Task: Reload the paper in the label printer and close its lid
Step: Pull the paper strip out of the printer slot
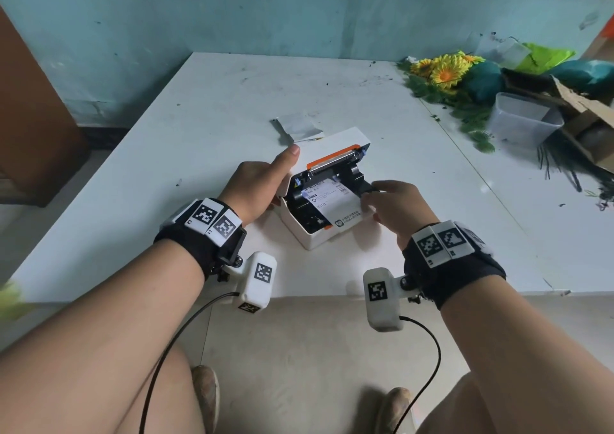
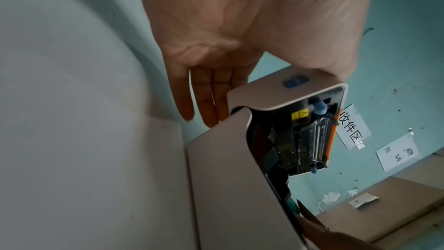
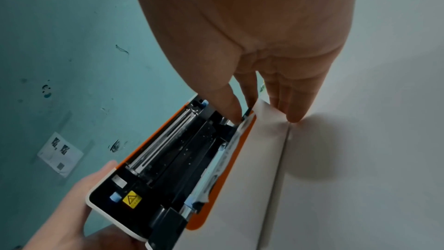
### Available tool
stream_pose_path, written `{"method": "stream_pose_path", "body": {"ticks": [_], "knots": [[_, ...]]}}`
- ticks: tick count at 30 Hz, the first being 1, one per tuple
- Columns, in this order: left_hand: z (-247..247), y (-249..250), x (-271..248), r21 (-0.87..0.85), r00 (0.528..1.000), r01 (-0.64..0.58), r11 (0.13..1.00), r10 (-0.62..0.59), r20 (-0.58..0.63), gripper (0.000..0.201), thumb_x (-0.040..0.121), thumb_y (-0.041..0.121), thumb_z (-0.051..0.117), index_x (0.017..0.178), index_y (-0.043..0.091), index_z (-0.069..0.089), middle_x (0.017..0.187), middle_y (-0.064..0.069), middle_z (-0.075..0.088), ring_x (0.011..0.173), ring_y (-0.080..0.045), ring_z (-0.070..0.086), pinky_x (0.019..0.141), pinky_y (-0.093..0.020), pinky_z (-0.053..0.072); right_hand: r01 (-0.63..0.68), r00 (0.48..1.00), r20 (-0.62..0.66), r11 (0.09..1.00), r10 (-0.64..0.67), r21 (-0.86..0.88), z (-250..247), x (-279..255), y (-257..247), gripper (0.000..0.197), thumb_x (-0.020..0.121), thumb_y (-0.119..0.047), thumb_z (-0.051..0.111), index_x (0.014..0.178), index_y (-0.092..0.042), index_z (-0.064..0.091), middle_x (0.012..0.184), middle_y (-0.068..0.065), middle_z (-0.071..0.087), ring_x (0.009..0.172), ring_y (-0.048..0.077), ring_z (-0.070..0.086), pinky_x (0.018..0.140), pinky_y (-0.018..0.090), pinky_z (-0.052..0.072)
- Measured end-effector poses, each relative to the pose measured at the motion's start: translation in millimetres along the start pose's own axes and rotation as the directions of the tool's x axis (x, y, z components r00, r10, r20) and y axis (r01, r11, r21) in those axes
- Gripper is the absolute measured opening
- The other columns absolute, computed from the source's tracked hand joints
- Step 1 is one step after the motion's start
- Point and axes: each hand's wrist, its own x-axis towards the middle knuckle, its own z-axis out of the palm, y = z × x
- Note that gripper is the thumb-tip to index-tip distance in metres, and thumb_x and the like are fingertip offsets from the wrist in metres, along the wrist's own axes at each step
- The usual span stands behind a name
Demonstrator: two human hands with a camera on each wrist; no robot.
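Observation:
A white label printer [image 1: 319,231] with orange trim stands mid-table, its lid [image 1: 335,141] swung up and back. My left hand [image 1: 282,168] grips the lid's left end, thumb on top and straight fingers [image 2: 211,109] behind it. Printed label paper [image 1: 335,203] lies across the open bay and over the front lip. My right hand [image 1: 372,194] pinches the paper's right edge between thumb and forefinger at the printer's right wall, as the right wrist view shows [image 3: 242,115]. The other fingertips [image 3: 293,119] touch the table. The roller and print head [image 3: 168,140] are exposed.
A loose slip of paper [image 1: 299,126] lies just behind the printer. At the back right are artificial sunflowers [image 1: 442,71], a clear plastic tub [image 1: 521,118] and a torn cardboard box [image 1: 581,108]. A brown panel [image 1: 33,118] stands at the left. The table [image 1: 199,118] ends just in front of my wrists.

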Motion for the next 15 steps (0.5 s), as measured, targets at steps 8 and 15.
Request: {"method": "stream_pose_path", "body": {"ticks": [8,15], "knots": [[-4.8,10.1,-4.8,-0.038,0.992,0.125,0.991,-0.124,0.021,0.085,0.064,0.095,0.056,0.083,0.014,0.070,0.075,-0.012,0.072,0.072,-0.027,0.071,0.086,-0.057,0.063,0.011,1.000,0.012,0.995,-0.013,0.098,-5.8,-10.6,-5.4,0.022,0.099,0.008,0.058,0.117,0.015,0.069,0.092,0.021,0.065,0.093,0.029,0.056,0.107,0.066,0.053],[-5.4,14.1,-5.5,-0.308,0.979,0.159,0.938,-0.190,-0.072,0.060,0.082,0.083,0.064,0.086,0.022,0.065,0.086,-0.002,0.072,0.078,-0.024,0.074,0.060,-0.030,0.058,0.038,0.991,0.130,0.999,-0.043,0.040,-7.3,-17.8,-3.7,0.024,0.103,-0.010,0.067,0.083,-0.024,0.072,0.095,0.006,0.066,0.089,0.017,0.060,0.096,0.045,0.064]]}}
